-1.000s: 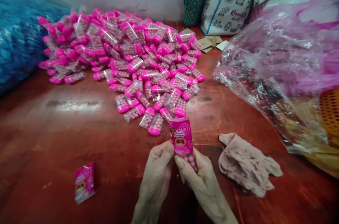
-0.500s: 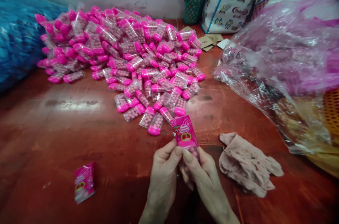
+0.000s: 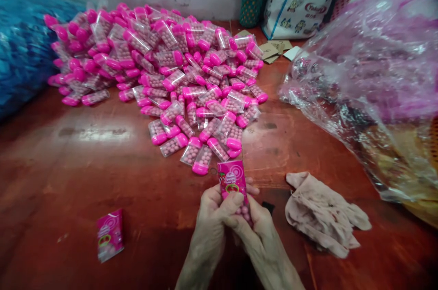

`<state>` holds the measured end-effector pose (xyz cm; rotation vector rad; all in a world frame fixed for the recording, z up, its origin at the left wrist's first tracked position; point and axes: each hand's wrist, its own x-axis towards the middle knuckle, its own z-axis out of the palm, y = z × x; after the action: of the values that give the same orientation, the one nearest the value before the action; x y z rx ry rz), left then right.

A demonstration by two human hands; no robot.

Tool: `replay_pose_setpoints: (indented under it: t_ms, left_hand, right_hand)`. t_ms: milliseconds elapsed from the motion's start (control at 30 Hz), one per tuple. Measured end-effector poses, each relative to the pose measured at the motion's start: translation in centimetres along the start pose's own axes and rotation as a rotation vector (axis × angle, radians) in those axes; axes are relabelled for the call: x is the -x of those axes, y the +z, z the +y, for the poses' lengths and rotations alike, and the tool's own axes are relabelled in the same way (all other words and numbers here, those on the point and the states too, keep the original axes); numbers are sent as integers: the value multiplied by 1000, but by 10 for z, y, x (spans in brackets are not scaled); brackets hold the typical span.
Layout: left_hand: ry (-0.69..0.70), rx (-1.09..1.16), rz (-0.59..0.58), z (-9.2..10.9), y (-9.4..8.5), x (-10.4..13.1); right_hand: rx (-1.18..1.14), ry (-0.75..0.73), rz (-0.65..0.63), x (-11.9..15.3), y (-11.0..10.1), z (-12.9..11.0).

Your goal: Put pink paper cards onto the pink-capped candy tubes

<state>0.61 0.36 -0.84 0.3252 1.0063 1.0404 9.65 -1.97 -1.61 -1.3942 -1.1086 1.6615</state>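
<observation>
Pink packet (image 3: 232,173), just in front of the heap of pink-capped containers (image 3: 171,66), gripped between left hand (image 3: 212,224) and right hand (image 3: 256,230), fingers of both closed on it, left thumb across its front. Second packet (image 3: 110,235) lying front-left of the heap; crumpled cloth (image 3: 323,212), front-right; clear plastic sheeting (image 3: 359,98), right.

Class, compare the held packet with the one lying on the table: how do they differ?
The held packet is gripped by the left hand and right hand; the lying packet rests untouched on the table. The left thumb partly covers the held packet's front, while the lying packet's front is uncovered. Both have pink printed fronts with pink balls showing near the lower end.
</observation>
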Motion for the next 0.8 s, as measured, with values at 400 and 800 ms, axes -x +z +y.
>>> replay_pose_setpoints:
  t_ms: [400,800]
  left_hand:
    - [9,176,168,1,-13,-14]
    - [35,74,89,-5,-3,-7]
  right_hand:
    - [188,-37,-4,8,-8,8]
    - [222,-123,109,2,6,18]
